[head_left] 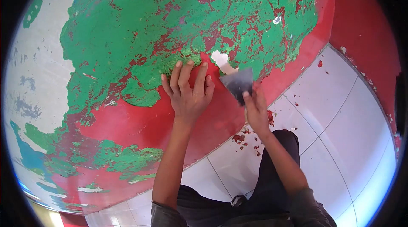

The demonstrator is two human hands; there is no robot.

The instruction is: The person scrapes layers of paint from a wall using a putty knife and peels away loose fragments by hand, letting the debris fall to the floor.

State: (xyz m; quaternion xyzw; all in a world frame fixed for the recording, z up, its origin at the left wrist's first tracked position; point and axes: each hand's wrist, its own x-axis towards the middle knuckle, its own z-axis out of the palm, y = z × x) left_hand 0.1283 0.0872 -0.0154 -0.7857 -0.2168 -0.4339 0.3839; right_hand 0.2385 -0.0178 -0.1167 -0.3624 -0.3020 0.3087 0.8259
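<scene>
My left hand (188,89) lies against the wall (140,121) with its fingers spread, fingertips at the border between green and red paint. In my right hand (256,107) is a paint scraper (239,83) with a wide, dark metal blade. The fingers are wrapped round its handle, which they mostly hide. The blade's front edge meets the wall at the lower end of a bare white patch (221,59). Around that patch the paint is flaking green over red.
Red paint chips (240,138) are scattered on the white tiled floor (314,155) along the wall's foot. A second red wall (365,27) meets this one at the right. My bent knee (284,138) is close below my right hand.
</scene>
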